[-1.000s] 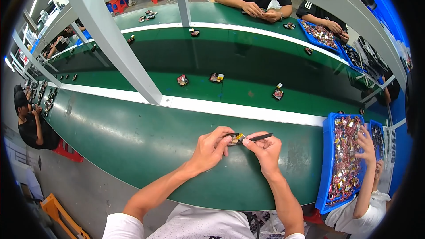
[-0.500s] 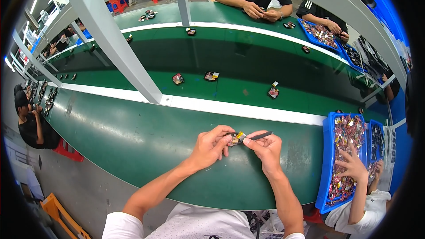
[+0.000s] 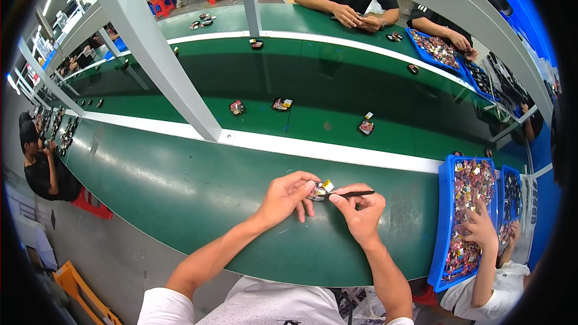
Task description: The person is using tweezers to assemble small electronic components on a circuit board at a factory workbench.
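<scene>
Left hand point(image 3: 283, 198) is pinching a black-cased electronic assembly point(image 3: 317, 193) at its two o'clock; right hand point(image 3: 363, 214), at the assembly's four o'clock, is gripping a slim black tool point(image 3: 361, 193), possibly slipping if either pinch loosens.

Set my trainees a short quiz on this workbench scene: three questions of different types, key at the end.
1. Multiple choice. The right hand holds:
a) a red stool
b) a slim black tool
c) a white bottle

2. True or false. The left hand is empty.

3. Fill in the blank. At the lower right, the large tray heaped with small parts is ____ in colour.

Key: 1. b. 2. False; it holds a small assembly with a yellow piece. 3. Blue.
</scene>
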A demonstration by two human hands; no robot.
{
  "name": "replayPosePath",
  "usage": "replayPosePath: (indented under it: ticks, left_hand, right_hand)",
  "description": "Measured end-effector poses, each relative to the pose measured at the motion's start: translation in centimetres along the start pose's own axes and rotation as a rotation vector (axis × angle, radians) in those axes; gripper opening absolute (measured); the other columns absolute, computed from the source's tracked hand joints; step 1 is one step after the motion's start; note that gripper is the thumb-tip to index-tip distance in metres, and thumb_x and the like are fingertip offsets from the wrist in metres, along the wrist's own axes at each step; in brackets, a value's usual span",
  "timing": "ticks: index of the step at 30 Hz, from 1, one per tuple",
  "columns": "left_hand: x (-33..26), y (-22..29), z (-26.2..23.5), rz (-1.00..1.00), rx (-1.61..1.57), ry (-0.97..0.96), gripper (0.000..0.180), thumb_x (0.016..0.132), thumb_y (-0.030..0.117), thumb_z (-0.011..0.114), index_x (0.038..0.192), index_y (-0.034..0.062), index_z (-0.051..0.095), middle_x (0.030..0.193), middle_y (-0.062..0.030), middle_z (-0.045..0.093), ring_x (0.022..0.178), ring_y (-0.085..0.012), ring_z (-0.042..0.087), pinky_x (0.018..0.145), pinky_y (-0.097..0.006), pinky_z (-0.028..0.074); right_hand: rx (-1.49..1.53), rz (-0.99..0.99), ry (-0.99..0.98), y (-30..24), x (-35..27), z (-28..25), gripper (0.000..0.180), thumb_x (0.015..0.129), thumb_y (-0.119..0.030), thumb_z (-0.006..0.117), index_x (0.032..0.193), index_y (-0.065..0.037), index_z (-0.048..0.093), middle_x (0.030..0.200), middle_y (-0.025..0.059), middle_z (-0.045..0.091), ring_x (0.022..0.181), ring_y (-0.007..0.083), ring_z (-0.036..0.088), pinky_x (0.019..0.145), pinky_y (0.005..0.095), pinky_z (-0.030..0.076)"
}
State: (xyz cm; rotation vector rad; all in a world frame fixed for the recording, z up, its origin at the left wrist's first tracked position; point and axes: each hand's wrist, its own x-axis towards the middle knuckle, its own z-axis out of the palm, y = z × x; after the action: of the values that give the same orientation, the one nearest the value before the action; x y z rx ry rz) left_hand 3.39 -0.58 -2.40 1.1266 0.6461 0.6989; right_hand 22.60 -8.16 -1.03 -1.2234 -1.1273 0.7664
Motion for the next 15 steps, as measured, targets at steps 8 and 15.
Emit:
replayPosePath:
  ticks: [8, 15]
  left_hand:
    - [0.01, 0.03, -0.02, 0.018, -0.056, 0.004, 0.032, 0.108, 0.016, 0.049, 0.13, -0.0082, 0.054, 0.104, -0.019, 0.068, 0.077, -0.0279, 0.075, 0.054, -0.031, 0.063]
    - [-0.09, 0.21, 0.65, 0.02, -0.092, 0.051, 0.029, 0.108, 0.012, 0.049, 0.127, -0.0081, 0.056, 0.106, -0.0192, 0.069, 0.079, -0.0269, 0.075, 0.055, -0.031, 0.062]
  right_hand:
    - [-0.147, -0.231, 0.025, 0.02, -0.29, 0.71, 0.014, 0.077, 0.002, 0.084, 0.087, -0.005, 0.078, 0.088, 0.0074, 0.078, 0.047, 0.0007, 0.043, 0.043, 0.0205, 0.029]
    - [-0.093, -0.149, 0.04, 0.08, -0.51, 0.88, 0.012, 0.077, 0.004, 0.084, 0.086, -0.001, 0.077, 0.086, 0.0063, 0.077, 0.05, -0.0007, 0.042, 0.045, 0.0185, 0.028]
